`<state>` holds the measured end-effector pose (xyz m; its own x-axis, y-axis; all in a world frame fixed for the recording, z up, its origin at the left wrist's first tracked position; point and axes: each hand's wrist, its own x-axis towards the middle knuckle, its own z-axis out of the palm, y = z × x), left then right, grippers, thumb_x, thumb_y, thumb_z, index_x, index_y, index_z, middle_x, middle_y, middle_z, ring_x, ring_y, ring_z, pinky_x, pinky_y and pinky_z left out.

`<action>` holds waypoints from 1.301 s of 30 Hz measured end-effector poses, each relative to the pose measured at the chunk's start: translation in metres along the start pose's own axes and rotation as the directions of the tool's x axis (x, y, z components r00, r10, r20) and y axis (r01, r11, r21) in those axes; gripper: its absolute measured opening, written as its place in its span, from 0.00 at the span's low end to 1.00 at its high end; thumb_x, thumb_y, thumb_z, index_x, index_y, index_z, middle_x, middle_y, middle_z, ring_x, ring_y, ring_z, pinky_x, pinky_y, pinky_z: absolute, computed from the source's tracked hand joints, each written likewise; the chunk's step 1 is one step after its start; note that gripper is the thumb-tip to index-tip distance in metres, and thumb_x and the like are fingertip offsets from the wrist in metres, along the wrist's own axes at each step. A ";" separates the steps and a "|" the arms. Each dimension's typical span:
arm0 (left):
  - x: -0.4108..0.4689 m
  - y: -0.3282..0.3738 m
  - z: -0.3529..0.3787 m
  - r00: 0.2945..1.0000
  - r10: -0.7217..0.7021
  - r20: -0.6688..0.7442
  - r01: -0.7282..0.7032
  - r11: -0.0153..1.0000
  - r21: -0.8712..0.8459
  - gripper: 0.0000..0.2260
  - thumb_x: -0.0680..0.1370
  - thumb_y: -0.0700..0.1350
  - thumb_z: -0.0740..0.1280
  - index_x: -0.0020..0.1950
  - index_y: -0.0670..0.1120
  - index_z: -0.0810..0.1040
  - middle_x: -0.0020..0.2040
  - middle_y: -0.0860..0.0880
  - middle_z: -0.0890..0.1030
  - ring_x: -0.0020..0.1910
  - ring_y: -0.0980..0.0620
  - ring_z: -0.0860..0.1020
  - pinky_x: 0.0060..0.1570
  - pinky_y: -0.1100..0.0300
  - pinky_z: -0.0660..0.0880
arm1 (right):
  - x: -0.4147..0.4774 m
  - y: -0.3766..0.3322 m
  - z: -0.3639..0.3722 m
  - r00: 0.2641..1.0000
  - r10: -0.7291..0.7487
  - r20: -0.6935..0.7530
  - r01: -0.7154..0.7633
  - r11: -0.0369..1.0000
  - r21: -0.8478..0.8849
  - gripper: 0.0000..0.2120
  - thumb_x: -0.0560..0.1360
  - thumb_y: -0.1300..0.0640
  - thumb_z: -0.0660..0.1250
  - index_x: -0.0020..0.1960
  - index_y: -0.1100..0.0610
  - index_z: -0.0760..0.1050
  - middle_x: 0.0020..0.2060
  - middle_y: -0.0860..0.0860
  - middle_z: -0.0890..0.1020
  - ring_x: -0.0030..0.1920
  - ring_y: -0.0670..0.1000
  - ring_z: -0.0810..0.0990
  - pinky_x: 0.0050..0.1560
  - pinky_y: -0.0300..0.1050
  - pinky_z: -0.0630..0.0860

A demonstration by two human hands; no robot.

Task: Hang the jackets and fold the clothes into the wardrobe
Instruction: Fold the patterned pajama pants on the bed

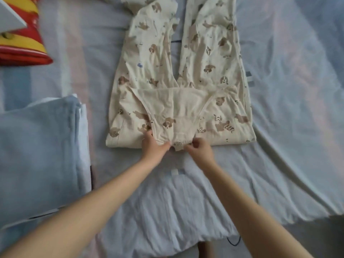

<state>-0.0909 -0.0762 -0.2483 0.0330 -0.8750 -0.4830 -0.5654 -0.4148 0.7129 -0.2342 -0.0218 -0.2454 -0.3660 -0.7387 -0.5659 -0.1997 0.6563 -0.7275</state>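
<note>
Leftmost, a red-and-yellow item (pixel 24 45) and a folded blue cloth (pixel 41 138) lie on the bed sheet (pixel 288 108). Centrally, dog-print pyjamas (pixel 204 53) lie flat on the sheet, with cream briefs (pixel 173 107) spread on top. The left hand (pixel 153 146) and right hand (pixel 200 148) each pinch the briefs' near edge, fingers curled on the fabric.

The cream dog-print trousers (pixel 186 75) are soft, creased matt cloth, lying on a wrinkled, matt pale-blue bedsheet (pixel 288 90).
</note>
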 end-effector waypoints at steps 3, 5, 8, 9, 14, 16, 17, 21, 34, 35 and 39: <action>-0.015 -0.015 0.005 0.999 -0.038 -0.027 0.036 0.996 -0.084 0.16 0.70 0.38 0.73 0.55 0.42 0.73 0.49 0.47 0.78 0.49 0.48 0.77 0.44 0.61 0.71 | -0.012 0.028 0.027 0.995 -0.076 -0.065 0.056 0.961 -0.271 0.12 0.69 0.64 0.67 0.52 0.60 0.74 0.48 0.54 0.78 0.51 0.55 0.74 0.46 0.46 0.68; -0.021 -0.028 -0.002 0.994 0.104 0.022 -0.105 0.990 0.095 0.08 0.71 0.38 0.72 0.45 0.42 0.74 0.42 0.44 0.79 0.45 0.41 0.78 0.40 0.56 0.70 | -0.017 0.039 0.029 0.971 -0.220 -0.097 0.164 0.902 -0.398 0.11 0.64 0.68 0.64 0.47 0.63 0.76 0.47 0.57 0.78 0.52 0.61 0.74 0.50 0.50 0.70; -0.032 -0.044 -0.012 0.944 0.294 0.151 -0.329 0.878 0.348 0.08 0.75 0.40 0.69 0.47 0.39 0.72 0.41 0.38 0.80 0.44 0.37 0.78 0.40 0.51 0.72 | -0.025 0.044 0.018 0.932 -0.345 -0.112 0.271 0.867 -0.418 0.08 0.66 0.68 0.65 0.43 0.61 0.74 0.42 0.55 0.80 0.49 0.62 0.76 0.56 0.53 0.72; -0.036 -0.041 -0.016 0.936 0.316 0.153 -0.350 0.870 0.346 0.08 0.77 0.41 0.67 0.51 0.38 0.71 0.43 0.37 0.80 0.45 0.36 0.78 0.40 0.50 0.73 | -0.029 0.039 0.014 0.941 -0.318 -0.115 0.259 0.896 -0.361 0.06 0.69 0.67 0.65 0.45 0.60 0.73 0.42 0.54 0.79 0.49 0.61 0.76 0.55 0.50 0.71; -0.043 -0.005 -0.032 0.944 0.318 -0.082 -0.299 0.936 0.186 0.10 0.79 0.44 0.64 0.58 0.41 0.72 0.46 0.45 0.80 0.46 0.41 0.79 0.41 0.54 0.72 | -0.049 0.001 0.001 0.997 -0.063 0.051 0.054 0.984 0.170 0.03 0.75 0.60 0.66 0.43 0.58 0.73 0.31 0.48 0.76 0.32 0.49 0.73 0.32 0.44 0.68; -0.051 0.011 -0.037 0.978 0.205 0.030 -0.200 0.971 -0.133 0.10 0.76 0.47 0.69 0.55 0.45 0.75 0.47 0.52 0.81 0.48 0.53 0.80 0.45 0.60 0.73 | -0.061 -0.006 -0.008 0.960 0.095 0.262 -0.217 0.844 0.490 0.06 0.74 0.56 0.68 0.40 0.56 0.78 0.32 0.50 0.78 0.34 0.49 0.74 0.33 0.39 0.70; -0.055 0.014 -0.039 0.971 0.191 0.141 -0.160 0.965 -0.207 0.13 0.73 0.49 0.73 0.54 0.47 0.76 0.48 0.55 0.81 0.48 0.59 0.80 0.46 0.63 0.73 | -0.066 -0.003 -0.013 0.939 0.090 0.333 -0.279 0.767 0.578 0.08 0.73 0.52 0.69 0.41 0.57 0.81 0.35 0.52 0.80 0.38 0.51 0.76 0.38 0.42 0.71; -0.071 -0.018 -0.040 0.825 0.339 0.451 -0.468 0.858 0.212 0.18 0.66 0.38 0.78 0.53 0.42 0.79 0.59 0.43 0.75 0.63 0.45 0.72 0.66 0.57 0.64 | -0.091 0.018 -0.028 0.920 -0.076 0.385 -0.241 0.664 0.708 0.25 0.63 0.44 0.78 0.54 0.59 0.81 0.54 0.55 0.82 0.57 0.52 0.80 0.60 0.45 0.73; -0.123 -0.004 -0.052 0.791 0.056 0.609 0.256 0.874 -0.413 0.15 0.69 0.47 0.75 0.51 0.41 0.80 0.43 0.50 0.85 0.44 0.56 0.82 0.46 0.66 0.77 | -0.117 0.020 -0.044 0.910 -0.179 0.374 -0.008 0.894 0.448 0.18 0.67 0.41 0.74 0.50 0.53 0.83 0.57 0.54 0.81 0.59 0.48 0.79 0.58 0.41 0.76; -0.126 -0.009 -0.052 0.797 0.138 0.588 0.096 0.932 -0.349 0.16 0.68 0.46 0.75 0.54 0.45 0.81 0.49 0.50 0.84 0.51 0.58 0.81 0.53 0.67 0.75 | -0.121 0.017 -0.039 0.904 -0.209 0.374 0.065 0.930 0.362 0.14 0.70 0.47 0.73 0.52 0.53 0.82 0.57 0.53 0.81 0.59 0.48 0.79 0.60 0.43 0.75; -0.131 -0.023 -0.051 0.863 0.286 0.416 -0.286 0.956 -0.064 0.11 0.73 0.42 0.64 0.50 0.58 0.73 0.47 0.60 0.80 0.50 0.65 0.79 0.51 0.70 0.72 | -0.136 0.008 -0.023 0.977 -0.118 0.179 0.126 0.991 -0.039 0.08 0.80 0.54 0.62 0.43 0.54 0.75 0.34 0.48 0.83 0.39 0.40 0.81 0.41 0.42 0.75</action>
<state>-0.0401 0.0347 -0.1752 -0.4765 -0.7700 -0.4243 -0.4973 -0.1619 0.8523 -0.2070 0.0872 -0.1652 -0.1714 -0.8262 -0.5367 -0.2793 0.5632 -0.7777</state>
